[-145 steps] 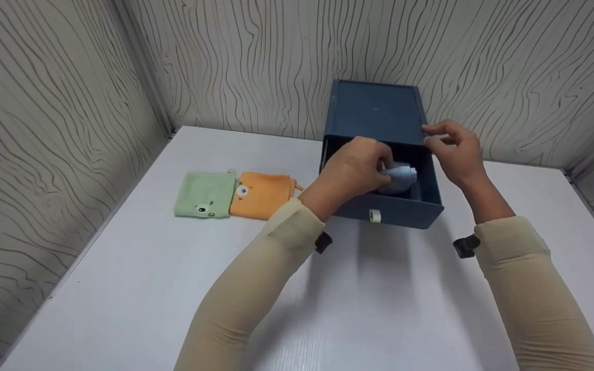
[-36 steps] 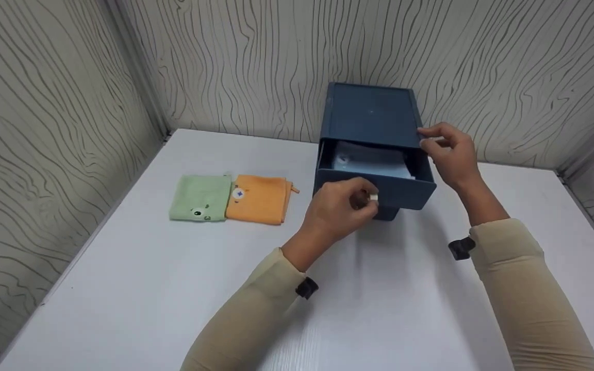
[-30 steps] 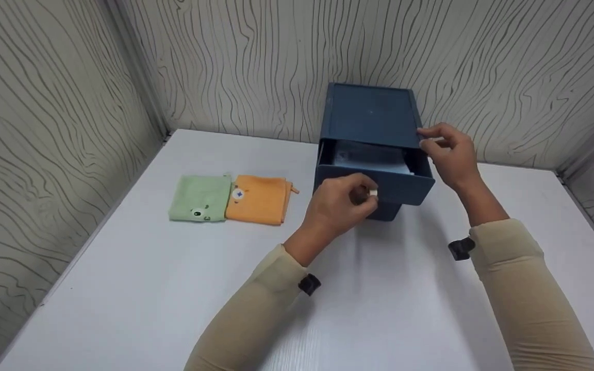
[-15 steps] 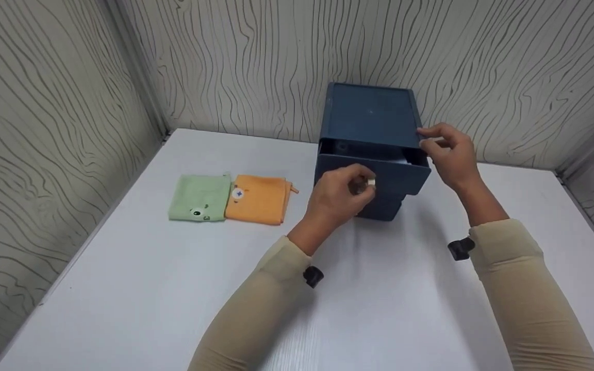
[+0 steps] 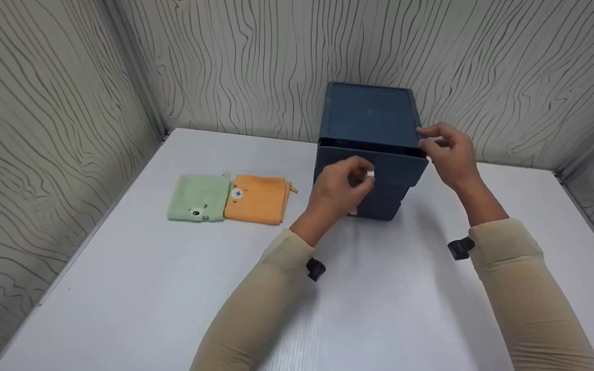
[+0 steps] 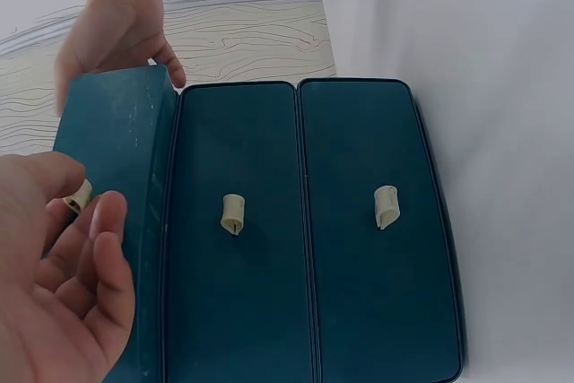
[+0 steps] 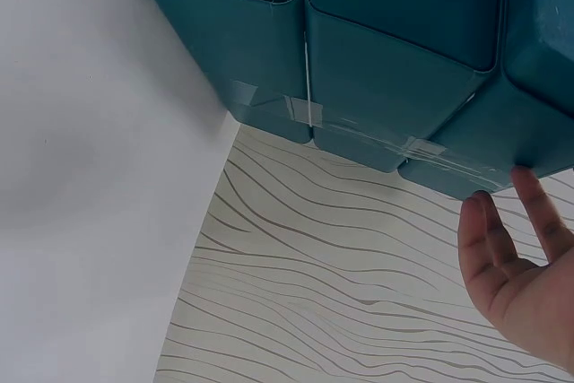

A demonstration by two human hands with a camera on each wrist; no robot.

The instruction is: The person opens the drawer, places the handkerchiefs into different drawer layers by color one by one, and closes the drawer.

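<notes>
A dark blue unit of stacked drawers (image 5: 372,113) stands at the back of the white table. Its top drawer (image 5: 400,172) juts out slightly, with a narrow dark gap above its front. Thumb and index finger of my left hand (image 5: 335,190) pinch the small cream pull tab (image 5: 370,173) on that drawer. Two lower pull tabs show in the left wrist view, one in the middle (image 6: 233,213) and one on the bottom drawer (image 6: 387,206). With extended fingertips, my right hand (image 5: 451,154) touches the unit's right side near the top. The drawer's contents are hidden.
A folded green cloth (image 5: 199,196) and a folded orange cloth (image 5: 258,201) lie side by side left of the unit. Behind stands a wood-grain patterned wall (image 5: 235,67). Clear tape (image 7: 305,112) runs across the unit's side.
Earlier my left hand held a pale blue cloth inside a pulled-out drawer. Since then it took the tab, and the top drawer slid inward, covering the cloth. My right hand stayed put.
</notes>
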